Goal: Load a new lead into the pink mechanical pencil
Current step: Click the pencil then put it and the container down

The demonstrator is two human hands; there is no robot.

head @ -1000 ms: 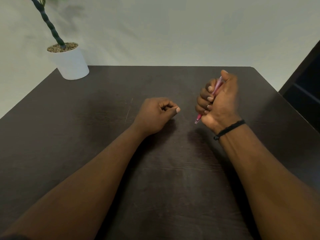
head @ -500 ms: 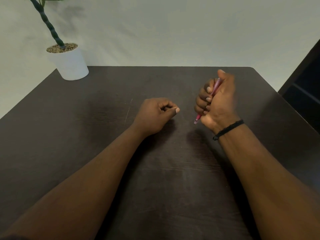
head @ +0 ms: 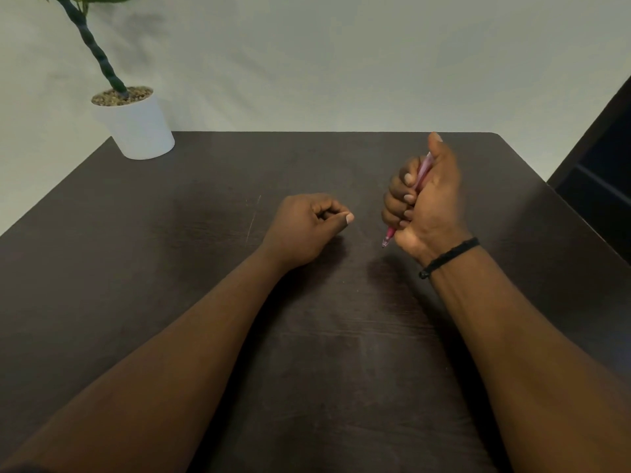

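Your right hand [head: 423, 203] is fisted around the pencil [head: 422, 170], which stands steeply, tip down toward the desk [head: 205, 206], thumb over its top end. Your left hand [head: 307, 227] rests curled just beside; whether it pinches a lead, I cannot tell.

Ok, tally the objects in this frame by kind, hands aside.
Pencil: 1
Potted plant: 1
Bracelet: 1
Table: 1
Total: 4
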